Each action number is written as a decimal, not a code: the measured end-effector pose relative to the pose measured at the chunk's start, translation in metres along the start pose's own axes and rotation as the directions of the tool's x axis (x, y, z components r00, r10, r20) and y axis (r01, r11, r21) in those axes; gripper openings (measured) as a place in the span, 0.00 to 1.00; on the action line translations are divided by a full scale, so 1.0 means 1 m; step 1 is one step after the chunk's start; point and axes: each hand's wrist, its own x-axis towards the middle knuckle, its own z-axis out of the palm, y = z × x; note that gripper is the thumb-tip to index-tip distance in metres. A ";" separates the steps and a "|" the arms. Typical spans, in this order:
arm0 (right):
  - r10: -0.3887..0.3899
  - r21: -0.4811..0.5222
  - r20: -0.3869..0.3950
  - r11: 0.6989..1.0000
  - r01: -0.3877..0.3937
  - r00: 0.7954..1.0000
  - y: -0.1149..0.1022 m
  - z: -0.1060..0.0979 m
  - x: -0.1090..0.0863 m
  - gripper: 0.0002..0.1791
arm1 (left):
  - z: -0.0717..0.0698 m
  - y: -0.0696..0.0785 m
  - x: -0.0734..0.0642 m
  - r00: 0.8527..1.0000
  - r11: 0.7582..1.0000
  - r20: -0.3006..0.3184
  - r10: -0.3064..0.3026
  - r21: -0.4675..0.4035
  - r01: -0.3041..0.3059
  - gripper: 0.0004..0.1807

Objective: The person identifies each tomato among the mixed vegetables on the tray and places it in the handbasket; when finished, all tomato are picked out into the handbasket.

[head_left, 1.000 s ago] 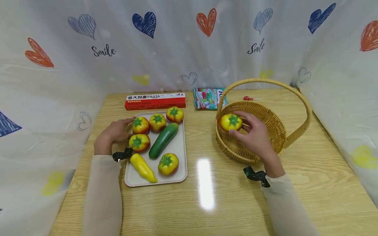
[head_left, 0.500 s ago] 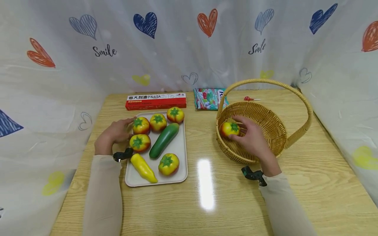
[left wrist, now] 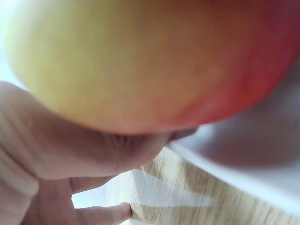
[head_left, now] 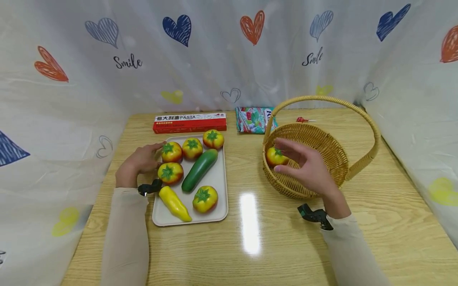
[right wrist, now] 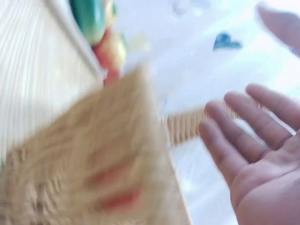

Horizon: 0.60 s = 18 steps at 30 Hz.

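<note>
A yellow-red tomato with a green leafy top (head_left: 276, 157) lies inside the left part of the wicker basket (head_left: 335, 157). Over the basket, my right hand (head_left: 310, 167) is spread with nothing in it, its fingers partly overlapping that tomato in the head view; the right wrist view shows its bare palm and straight fingers. My left hand (head_left: 142, 159) rests at the left edge of the white tray (head_left: 211, 215), thumb and fingers loosely bent beside two tomatoes. One tomato (left wrist: 140, 65) fills the left wrist view just above the thumb.
Several tomatoes, a green cucumber (head_left: 199, 171) and a yellow pepper (head_left: 174, 203) lie on the tray. Behind stand a red-and-white pasta box (head_left: 189, 123), a green candy bag (head_left: 253, 120) and a red lollipop (head_left: 302, 119). The basket's tall handle (head_left: 322, 98) arches overhead.
My right hand lowered the tomato into the basket, let go of it, and opened, moving slightly up and right. My left hand has stayed at the tray's edge.
</note>
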 end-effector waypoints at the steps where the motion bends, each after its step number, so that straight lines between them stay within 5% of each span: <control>1: -0.042 0.085 0.037 0.996 0.039 0.998 -0.003 0.001 0.000 0.39 | 0.000 0.000 0.000 1.000 1.000 -0.001 0.002 0.000 -0.002 0.45; 6: -0.209 0.334 0.205 0.933 0.133 0.956 -0.014 0.012 0.007 0.38 | 0.000 -0.002 0.001 1.000 1.000 0.003 0.000 -0.008 0.000 0.45; 18: -0.183 0.214 0.522 0.974 0.080 0.833 -0.026 0.075 0.034 0.38 | -0.001 0.001 0.000 1.000 1.000 0.010 0.002 -0.007 -0.002 0.45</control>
